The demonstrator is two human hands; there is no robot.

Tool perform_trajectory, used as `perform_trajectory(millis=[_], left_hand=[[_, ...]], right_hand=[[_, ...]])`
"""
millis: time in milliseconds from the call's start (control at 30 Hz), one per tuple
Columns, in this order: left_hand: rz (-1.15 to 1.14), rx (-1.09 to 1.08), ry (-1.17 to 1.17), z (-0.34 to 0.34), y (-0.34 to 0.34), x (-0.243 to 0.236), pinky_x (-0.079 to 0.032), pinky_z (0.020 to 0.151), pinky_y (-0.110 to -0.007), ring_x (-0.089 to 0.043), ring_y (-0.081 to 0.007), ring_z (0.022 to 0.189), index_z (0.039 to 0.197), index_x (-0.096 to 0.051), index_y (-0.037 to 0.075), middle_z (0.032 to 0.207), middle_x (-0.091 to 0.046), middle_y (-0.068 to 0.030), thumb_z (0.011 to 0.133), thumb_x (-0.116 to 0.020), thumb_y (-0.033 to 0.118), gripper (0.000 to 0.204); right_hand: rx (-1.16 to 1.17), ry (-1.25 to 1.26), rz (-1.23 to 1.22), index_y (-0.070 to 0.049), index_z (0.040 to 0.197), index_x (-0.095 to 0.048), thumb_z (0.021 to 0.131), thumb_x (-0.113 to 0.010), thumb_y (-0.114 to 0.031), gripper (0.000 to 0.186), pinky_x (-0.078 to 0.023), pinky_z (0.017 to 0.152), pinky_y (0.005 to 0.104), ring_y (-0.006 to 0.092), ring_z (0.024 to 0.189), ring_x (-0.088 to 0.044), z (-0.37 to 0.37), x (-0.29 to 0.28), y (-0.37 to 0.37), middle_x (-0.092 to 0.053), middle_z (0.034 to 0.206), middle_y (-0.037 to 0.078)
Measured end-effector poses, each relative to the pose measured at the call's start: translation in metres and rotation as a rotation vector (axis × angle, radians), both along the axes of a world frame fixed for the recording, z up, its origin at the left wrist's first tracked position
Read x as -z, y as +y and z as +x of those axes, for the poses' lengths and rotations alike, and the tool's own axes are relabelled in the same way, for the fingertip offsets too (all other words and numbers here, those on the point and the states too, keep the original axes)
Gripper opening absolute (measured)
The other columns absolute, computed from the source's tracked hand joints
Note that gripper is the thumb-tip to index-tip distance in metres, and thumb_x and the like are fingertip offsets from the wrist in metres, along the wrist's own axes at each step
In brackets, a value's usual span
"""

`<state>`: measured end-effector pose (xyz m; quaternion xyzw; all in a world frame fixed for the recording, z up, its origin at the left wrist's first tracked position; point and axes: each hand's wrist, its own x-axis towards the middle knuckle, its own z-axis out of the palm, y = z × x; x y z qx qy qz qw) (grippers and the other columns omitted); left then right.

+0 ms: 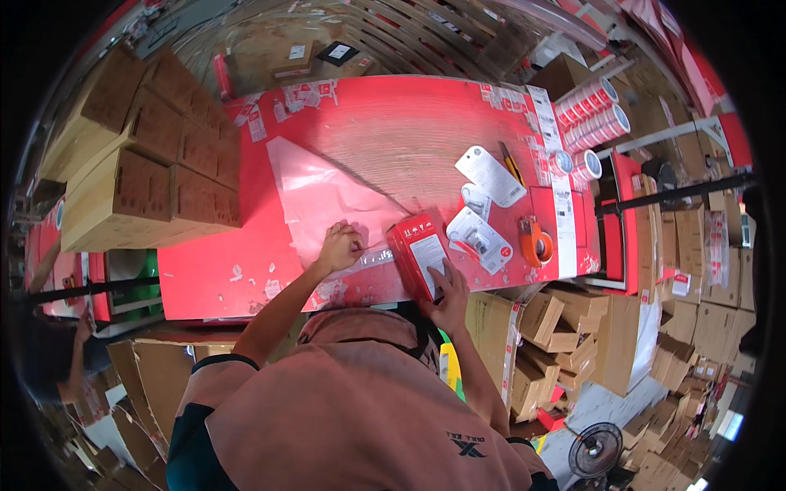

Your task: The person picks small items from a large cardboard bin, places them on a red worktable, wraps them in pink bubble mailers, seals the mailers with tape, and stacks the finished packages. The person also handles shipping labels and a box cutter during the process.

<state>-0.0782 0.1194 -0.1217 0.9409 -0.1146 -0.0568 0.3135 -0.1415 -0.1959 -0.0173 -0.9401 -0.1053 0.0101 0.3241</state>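
Note:
A red box [418, 256] with a white label lies tilted near the table's front edge. My right hand [449, 293] grips its near right side, fingers resting over the label. To the left of the box, my left hand [342, 245] is closed in a pinch. A thin line runs from its fingertips toward the box, too fine to make out. Beneath the left hand lies a pale pink translucent sheet [315, 192]. Right of the box are blister packs with white cards [483, 241].
Brown cartons [139, 155] are stacked at the table's left. An orange tape dispenser [536, 244], a yellow-and-black cutter [512, 164] and rolls of printed tape [596, 123] sit on the right. Cardboard boxes [557, 327] and a fan [595, 449] are at lower right.

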Motion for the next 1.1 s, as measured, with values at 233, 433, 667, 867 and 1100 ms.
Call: perform_trajectory(millis=[233,433,667,867,1100], left_hand=[[-0.443,-0.269,0.340,0.020,-0.004,-0.014,-0.047,0.066,-0.026,-0.054,-0.0089,0.068,0.087,-0.063,0.004,0.079,-0.061,-0.0025,0.089,-0.072,0.010,0.011],[-0.700,-0.049,0.270,0.047,-0.014,-0.058,-0.050,0.069,-0.032,-0.058,-0.0145,0.073,0.089,-0.061,0.000,0.083,-0.063,-0.0069,0.090,-0.069,0.006,0.010],[-0.336,0.103,-0.128,0.022,-0.037,-0.103,-0.051,0.070,-0.039,-0.064,-0.0300,0.076,0.091,-0.062,-0.001,0.087,-0.062,-0.0139,0.085,-0.069,0.005,0.011],[-0.330,0.104,-0.157,0.016,-0.033,-0.109,-0.050,0.077,-0.042,-0.061,-0.0314,0.086,0.105,-0.065,0.003,0.092,-0.059,-0.0134,0.083,-0.069,0.006,0.023],[-0.015,-0.401,-0.380,-0.006,-0.079,-0.076,-0.043,0.088,-0.049,-0.053,-0.0360,0.104,0.130,-0.053,0.010,0.109,-0.055,-0.0171,0.073,-0.068,0.001,0.059]], right_hand=[[-0.003,-0.156,-0.110,-0.020,0.126,-0.068,0.062,-0.080,-0.021,0.066,-0.035,0.107,0.0557,0.0435,0.132,-0.043,-0.021,-0.013,0.004,-0.050,0.146,0.013],[-0.282,-0.130,-0.083,-0.023,0.125,-0.069,0.060,-0.077,-0.017,0.066,-0.036,0.105,0.0535,0.0416,0.133,-0.040,-0.016,-0.021,0.005,-0.050,0.146,0.009],[-0.278,-0.230,-0.089,-0.023,0.128,-0.067,0.063,-0.078,-0.017,0.066,-0.035,0.101,0.0540,0.0408,0.134,-0.038,0.015,0.008,0.035,-0.047,0.149,0.009],[-0.180,-0.310,-0.111,-0.019,0.129,-0.065,0.068,-0.081,-0.023,0.063,-0.034,0.104,0.0559,0.0424,0.136,-0.038,0.042,0.020,0.034,-0.046,0.148,0.010],[0.037,-0.353,-0.171,-0.014,0.131,-0.061,0.079,-0.077,-0.037,0.059,-0.034,0.109,0.0571,0.0389,0.133,-0.045,0.092,0.040,-0.086,-0.053,0.139,0.017]])
